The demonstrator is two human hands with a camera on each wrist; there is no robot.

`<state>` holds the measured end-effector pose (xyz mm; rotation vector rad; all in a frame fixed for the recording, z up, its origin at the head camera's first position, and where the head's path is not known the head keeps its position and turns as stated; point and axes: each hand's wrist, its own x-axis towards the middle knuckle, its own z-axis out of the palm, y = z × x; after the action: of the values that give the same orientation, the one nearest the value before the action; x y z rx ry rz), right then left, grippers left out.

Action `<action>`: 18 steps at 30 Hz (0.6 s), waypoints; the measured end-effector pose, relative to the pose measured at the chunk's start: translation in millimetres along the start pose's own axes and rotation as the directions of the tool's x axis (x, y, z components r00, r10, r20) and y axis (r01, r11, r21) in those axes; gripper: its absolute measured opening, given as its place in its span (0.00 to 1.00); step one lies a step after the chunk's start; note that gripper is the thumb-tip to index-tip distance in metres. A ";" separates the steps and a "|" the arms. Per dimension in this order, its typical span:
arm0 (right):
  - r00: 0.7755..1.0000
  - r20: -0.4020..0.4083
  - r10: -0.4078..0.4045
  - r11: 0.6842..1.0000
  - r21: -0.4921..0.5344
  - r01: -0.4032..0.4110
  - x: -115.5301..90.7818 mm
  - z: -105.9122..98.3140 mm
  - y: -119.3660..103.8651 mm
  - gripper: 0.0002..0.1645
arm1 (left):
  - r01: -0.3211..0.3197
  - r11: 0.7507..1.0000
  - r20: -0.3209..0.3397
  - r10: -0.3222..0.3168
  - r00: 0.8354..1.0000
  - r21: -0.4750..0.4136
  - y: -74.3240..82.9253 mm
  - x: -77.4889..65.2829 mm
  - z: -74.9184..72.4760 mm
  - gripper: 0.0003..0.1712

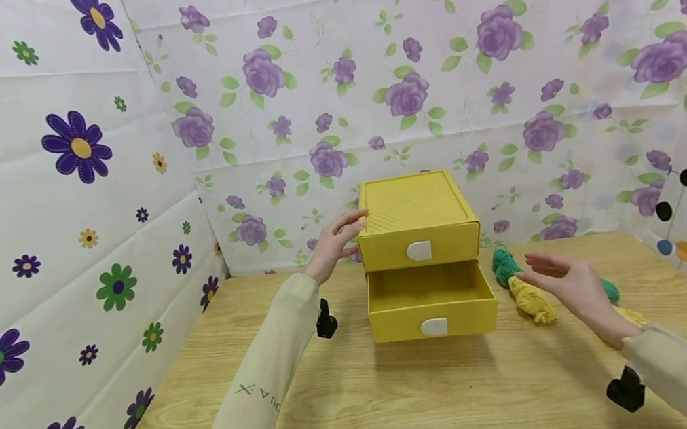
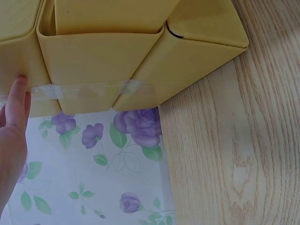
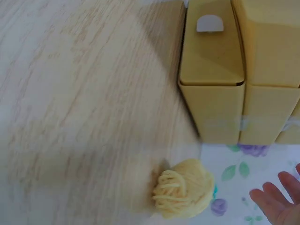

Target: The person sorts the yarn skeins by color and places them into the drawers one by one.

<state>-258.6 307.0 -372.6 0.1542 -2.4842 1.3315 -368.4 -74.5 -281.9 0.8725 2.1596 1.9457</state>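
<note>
One relaxed left grip (image 1: 335, 248) touching yellow cabinet (image 1: 421, 235), right grip (image 1: 578, 291) unclenched, near yellow yarn (image 1: 534, 301)

A yellow drawer unit (image 1: 416, 201) stands on the wood-grained bench (image 1: 433, 397), its upper drawer (image 1: 383, 252) pushed in and the drawer below (image 1: 472, 320) pulled out, each with a white handle. The left hand (image 1: 335, 248) touches the unit's upper left side with its fingertips. To the unit's right lie a green yarn bundle (image 1: 504, 267) and a yellow yarn bundle (image 1: 531, 300). The right hand (image 1: 577, 289) hovers near them, fingers extended, partly hiding more green and yellow yarn (image 1: 611, 291). Purple roses pattern the back wall covering (image 1: 303, 34); daisies decorate the left one (image 1: 5, 203).
</note>
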 end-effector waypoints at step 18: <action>0.997 -0.009 0.078 0.995 -0.061 -0.078 0.5 12.5 33.1 0.43 | 0.003 1.000 -0.006 -0.003 1.000 -0.007 -1.2 0.5 -0.5 0.25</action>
<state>-269.9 315.3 -405.1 0.0395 -2.5458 1.2822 -369.5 -74.7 -282.8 0.8629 2.1541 1.9562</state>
